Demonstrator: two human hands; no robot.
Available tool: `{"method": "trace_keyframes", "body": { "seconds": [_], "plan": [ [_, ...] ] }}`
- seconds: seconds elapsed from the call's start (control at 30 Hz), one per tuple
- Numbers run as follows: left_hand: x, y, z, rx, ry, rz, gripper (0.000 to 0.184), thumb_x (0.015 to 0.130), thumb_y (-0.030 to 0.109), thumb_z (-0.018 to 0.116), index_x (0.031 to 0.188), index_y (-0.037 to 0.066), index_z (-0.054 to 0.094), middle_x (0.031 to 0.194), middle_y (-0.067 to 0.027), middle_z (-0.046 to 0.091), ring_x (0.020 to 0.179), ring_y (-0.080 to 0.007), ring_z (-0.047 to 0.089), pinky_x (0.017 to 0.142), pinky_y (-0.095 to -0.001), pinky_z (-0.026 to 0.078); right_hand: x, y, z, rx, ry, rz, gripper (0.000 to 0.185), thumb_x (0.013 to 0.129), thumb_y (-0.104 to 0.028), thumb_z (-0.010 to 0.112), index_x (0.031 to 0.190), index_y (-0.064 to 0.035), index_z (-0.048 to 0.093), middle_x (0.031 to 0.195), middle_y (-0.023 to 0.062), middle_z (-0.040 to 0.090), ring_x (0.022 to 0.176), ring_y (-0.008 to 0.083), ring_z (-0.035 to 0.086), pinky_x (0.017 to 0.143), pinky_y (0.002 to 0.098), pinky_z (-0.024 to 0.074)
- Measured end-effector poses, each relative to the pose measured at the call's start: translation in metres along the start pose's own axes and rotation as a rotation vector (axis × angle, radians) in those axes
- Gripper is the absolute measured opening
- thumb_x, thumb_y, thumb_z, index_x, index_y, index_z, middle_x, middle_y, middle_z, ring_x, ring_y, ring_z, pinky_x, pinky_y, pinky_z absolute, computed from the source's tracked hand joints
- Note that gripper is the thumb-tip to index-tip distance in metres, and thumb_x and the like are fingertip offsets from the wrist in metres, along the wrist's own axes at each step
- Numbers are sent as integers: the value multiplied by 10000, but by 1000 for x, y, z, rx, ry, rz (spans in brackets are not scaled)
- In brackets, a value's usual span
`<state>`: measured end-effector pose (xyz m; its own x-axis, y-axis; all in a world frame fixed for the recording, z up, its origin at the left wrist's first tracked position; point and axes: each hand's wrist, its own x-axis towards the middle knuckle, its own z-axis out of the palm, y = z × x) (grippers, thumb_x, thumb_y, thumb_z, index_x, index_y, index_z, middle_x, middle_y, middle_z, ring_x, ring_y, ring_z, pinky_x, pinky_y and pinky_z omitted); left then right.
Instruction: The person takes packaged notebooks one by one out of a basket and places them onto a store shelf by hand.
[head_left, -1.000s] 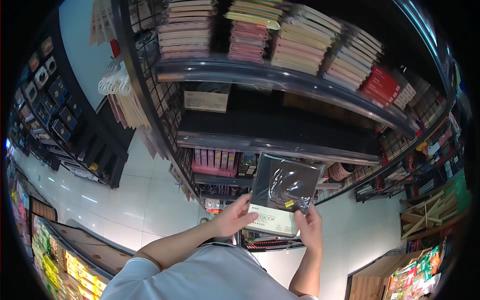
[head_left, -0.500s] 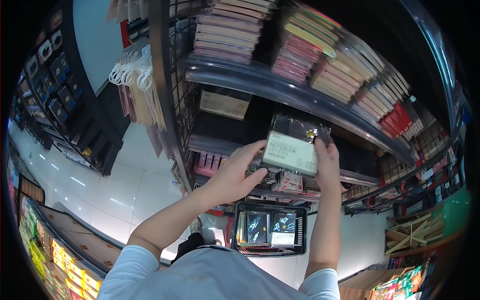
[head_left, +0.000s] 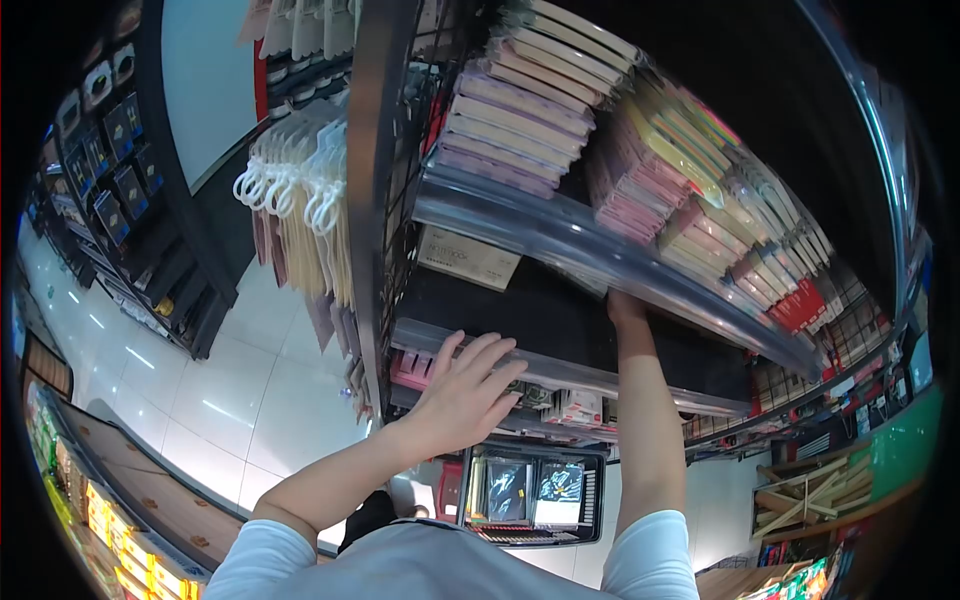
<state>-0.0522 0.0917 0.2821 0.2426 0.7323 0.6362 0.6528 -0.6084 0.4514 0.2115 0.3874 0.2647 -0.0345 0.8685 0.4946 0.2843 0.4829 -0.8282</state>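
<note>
My right hand (head_left: 627, 308) reaches deep into the dark shelf, beneath the upper ledge. A notebook (head_left: 580, 278) with a pale cover band shows as a narrow strip at its fingers; the ledge hides the rest, and most of the fingers are in shadow. In front of the shelf's lower edge, my left hand (head_left: 468, 392) is open with fingers spread, holding nothing. Another notebook (head_left: 468, 258) with a pale band lies at the left end of the same shelf (head_left: 500, 312).
A black shopping basket (head_left: 533, 541) with packaged notebooks stands below. Stacked notebooks (head_left: 520, 130) fill the upper shelf behind its clear-fronted ledge (head_left: 520, 212). Goods on white hangers (head_left: 290, 190) hang left of the metal post (head_left: 378, 200). Boxed goods (head_left: 577, 408) sit on the lower shelf.
My right hand has carried the notebook up and into the shelf, under the ledge. My left hand has come away from the notebook and lowered slightly. The view has shifted a little.
</note>
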Motion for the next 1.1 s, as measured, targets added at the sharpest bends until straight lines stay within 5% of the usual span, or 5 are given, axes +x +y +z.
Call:
{"method": "trace_keyframes", "body": {
  "seconds": [0.6,0.73,1.1],
  "plan": [
    [-9,-21,11,-11,-41,-14,405,849,204,682,1224,69,607,1405,-139,495,1347,-319,421,1147,-557,213,-5,-49,37,-1035,-72,-626,385,997,-303,551,1284,-50,600,1275,190,607,1218,345,546,1061,446,420],
    [-9,-18,12,5,-44,-10,394,848,204,685,1216,77,623,1406,-137,493,1351,-315,414,1148,-557,212,-4,-36,49,-812,-50,-642,347,974,-314,557,1180,-56,665,1211,236,639,1177,424,568,1021,510,442],
    [-6,-11,11,33,-61,12,352,850,197,679,1178,77,640,1406,-141,495,1359,-321,411,1148,-568,202,3,-50,61,-649,95,-538,330,959,-293,583,1174,-55,658,1215,240,634,1168,431,573,996,536,450]
  ]
}}
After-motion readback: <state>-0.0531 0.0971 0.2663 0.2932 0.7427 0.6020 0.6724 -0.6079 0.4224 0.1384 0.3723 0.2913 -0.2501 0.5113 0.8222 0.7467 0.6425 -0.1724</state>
